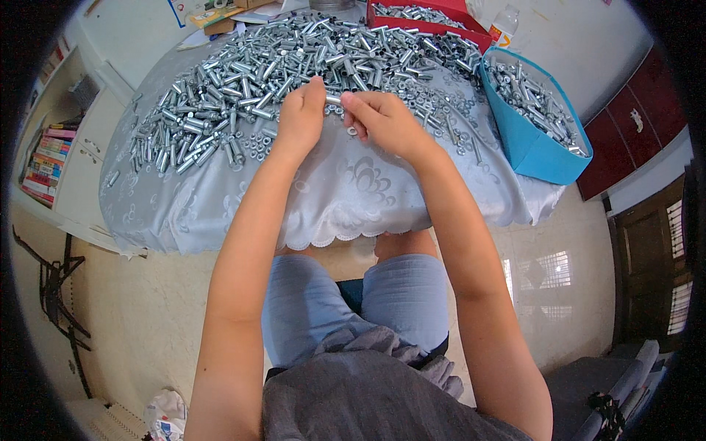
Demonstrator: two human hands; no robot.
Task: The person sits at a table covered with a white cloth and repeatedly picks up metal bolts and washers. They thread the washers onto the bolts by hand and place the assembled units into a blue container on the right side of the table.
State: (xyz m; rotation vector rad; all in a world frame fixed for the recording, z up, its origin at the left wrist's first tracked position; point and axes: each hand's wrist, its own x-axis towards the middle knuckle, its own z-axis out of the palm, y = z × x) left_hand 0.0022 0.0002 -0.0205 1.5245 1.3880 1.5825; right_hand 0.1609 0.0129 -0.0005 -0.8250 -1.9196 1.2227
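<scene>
Above the near part of the table, my left hand [302, 116] and my right hand [379, 120] meet at a short silver metal sleeve [333, 99]. My left fingers close around its left end, while the right thumb and fingers pinch the other end. Whether something sits inside the sleeve is hidden by my fingers. Just beyond both hands spreads a large heap of similar metal sleeves [243, 84]. Loose hex nuts [259, 144] lie near my left wrist. Around my right hand are more nuts and washers [441, 110], with a few long bolts [476, 147] among them.
A blue fabric bin [540, 151] full of bolt assemblies stands at the table's right edge. Behind it are a red box [471, 31] holding more metal parts and a clear bottle [504, 26]. A silvery patterned tablecloth [346, 198] covers the table. A bookshelf [51, 158] stands left.
</scene>
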